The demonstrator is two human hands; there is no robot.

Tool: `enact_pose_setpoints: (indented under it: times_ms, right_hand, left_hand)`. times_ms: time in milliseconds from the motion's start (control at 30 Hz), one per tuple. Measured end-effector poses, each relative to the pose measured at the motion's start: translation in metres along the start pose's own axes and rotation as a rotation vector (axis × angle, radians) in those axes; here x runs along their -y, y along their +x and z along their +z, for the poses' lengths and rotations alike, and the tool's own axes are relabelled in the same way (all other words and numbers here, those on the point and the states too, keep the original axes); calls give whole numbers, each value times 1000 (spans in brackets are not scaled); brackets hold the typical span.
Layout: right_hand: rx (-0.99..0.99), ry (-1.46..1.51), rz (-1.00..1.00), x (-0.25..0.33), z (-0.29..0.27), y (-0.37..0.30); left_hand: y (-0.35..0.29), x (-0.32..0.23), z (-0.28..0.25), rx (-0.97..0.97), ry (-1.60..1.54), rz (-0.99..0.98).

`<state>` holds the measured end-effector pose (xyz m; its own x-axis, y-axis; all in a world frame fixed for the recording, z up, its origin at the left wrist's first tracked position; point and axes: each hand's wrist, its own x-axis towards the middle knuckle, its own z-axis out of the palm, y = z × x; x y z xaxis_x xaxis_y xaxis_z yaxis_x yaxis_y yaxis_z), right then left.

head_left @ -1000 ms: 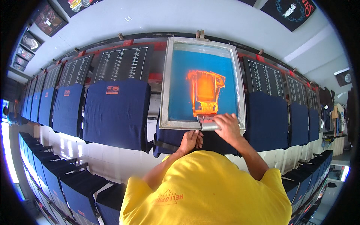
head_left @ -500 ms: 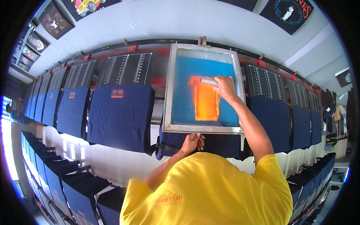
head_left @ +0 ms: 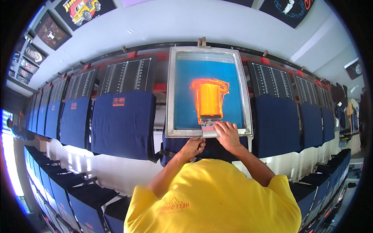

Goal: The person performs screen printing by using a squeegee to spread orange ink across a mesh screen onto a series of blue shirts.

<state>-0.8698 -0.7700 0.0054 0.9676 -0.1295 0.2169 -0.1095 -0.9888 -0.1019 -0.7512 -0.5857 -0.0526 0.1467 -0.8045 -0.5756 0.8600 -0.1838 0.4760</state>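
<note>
A silk-screen printing frame (head_left: 170,93) with a metal rim and blue mesh lies in front of me. Glowing orange ink (head_left: 209,97) covers the middle of the mesh in an upright block with ragged edges. My right hand (head_left: 228,136) grips a squeegee (head_left: 210,128) by its grey handle, over the near rim. The squeegee's dark blade rests at the near end of the ink. Just below that rim, my left hand (head_left: 193,148) is closed with curled fingers, its thumb side close to the frame; what it holds, if anything, is hidden.
Dark navy shirts (head_left: 123,126) on black ruled boards (head_left: 126,75) line both sides of the frame, several with a small orange print. A hinge clamp (head_left: 202,42) joins the frame to a rail behind. Another row of shirts (head_left: 91,202) stands lower left, and another person (head_left: 19,130) far left.
My right hand has drawn the squeegee from the upper part of the ink toward me, down to the near rim. The ink patch now has a different outline. My left hand stays near the front edge.
</note>
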Motion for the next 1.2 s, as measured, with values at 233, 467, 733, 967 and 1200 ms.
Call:
enact_pose_setpoints:
  times_ms: [233,467,733,967,1200]
  right_hand:
    - [14,131,9,7,-2,-11]
    - [-349,169,326,-56,-13,-18]
    - [-269,207,806,-124,34,-37]
    - [-391,241,784,-132,49,-34]
    - [-417,243,755,-133,49,-34]
  left_hand:
    - [-8,-7,-2,20,350,71]
    - [-65,-50,6,-287,807,378]
    - [-18,-98,-58,-1004,1555,1096]
    - [-11,-115,-62,-922,1439,775]
    - [-14,-120,-56,-889,1379,832]
